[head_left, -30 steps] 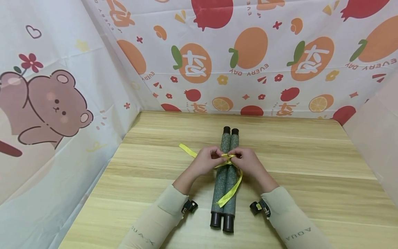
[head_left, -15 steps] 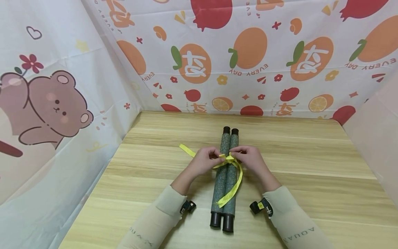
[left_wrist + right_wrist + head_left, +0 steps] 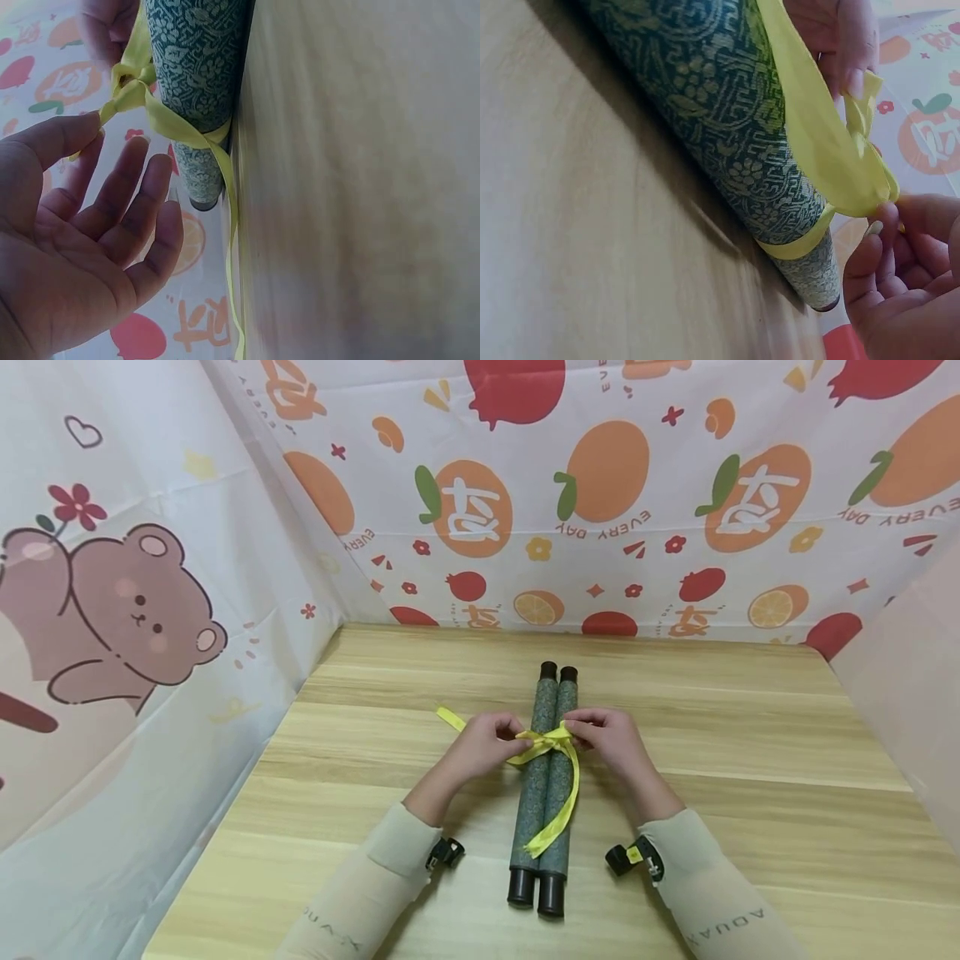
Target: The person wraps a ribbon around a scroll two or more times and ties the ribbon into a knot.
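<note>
A scroll rolled from both ends into two parallel green patterned rolls point(image 3: 529, 814) with dark end knobs lies lengthwise on the table. Around its middle runs a yellow ribbon point(image 3: 551, 833), knotted on top with looped parts. My left hand point(image 3: 486, 748) pinches a short piece of ribbon left of the knot between thumb and forefinger; in the left wrist view its other fingers are loosely bent. On the opposite side, my right hand point(image 3: 617, 745) pinches a loop of the ribbon point(image 3: 817, 135). One ribbon tail trails left; another hangs down over the rolls.
The wooden table point(image 3: 750, 827) extends on both sides of the scroll. Printed cloth point(image 3: 540, 552) hangs behind it, and another cloth with a bear point(image 3: 142, 610) hangs at the left. Small black cameras point(image 3: 446, 852) are strapped on both wrists.
Both hands have drawn apart, the left going left and the right going right, each still pinching ribbon. The ribbon at the knot is spread wider. The scroll stays in place.
</note>
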Available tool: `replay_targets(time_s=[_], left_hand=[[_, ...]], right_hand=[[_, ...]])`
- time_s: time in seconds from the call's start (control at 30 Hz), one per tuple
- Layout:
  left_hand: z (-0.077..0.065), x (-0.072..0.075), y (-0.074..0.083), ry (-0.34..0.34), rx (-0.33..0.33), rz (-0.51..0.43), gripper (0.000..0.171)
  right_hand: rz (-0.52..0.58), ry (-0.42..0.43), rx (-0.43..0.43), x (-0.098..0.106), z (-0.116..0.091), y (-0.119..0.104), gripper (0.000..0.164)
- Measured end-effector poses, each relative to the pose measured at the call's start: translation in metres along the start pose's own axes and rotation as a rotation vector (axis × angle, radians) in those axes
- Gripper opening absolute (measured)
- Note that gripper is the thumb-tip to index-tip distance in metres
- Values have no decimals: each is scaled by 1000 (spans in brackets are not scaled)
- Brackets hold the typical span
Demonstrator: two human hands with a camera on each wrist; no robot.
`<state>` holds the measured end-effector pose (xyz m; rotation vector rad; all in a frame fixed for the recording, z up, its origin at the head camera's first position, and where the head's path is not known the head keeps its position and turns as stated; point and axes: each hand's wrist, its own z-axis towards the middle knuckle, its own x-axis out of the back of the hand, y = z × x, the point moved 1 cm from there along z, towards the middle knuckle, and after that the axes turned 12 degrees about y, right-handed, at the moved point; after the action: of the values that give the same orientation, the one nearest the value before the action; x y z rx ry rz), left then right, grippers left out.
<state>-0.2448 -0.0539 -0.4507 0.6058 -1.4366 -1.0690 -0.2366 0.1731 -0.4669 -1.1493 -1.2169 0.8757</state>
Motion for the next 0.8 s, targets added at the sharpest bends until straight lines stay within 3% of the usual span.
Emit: replay_targets(time_s=[0.4,0.63,0.8], left_hand=[[-5,7,-2,-18,-24,54,12],[-6,11,-5,-32,-35,91,18],[-7,13,-9,-50,-50,113,21]], right_hand=[[-10,-21,-4,12,-1,6,35],[-209,-10,52,21,-2,6,27],[-271,-12,61,28,-6,4,25]])
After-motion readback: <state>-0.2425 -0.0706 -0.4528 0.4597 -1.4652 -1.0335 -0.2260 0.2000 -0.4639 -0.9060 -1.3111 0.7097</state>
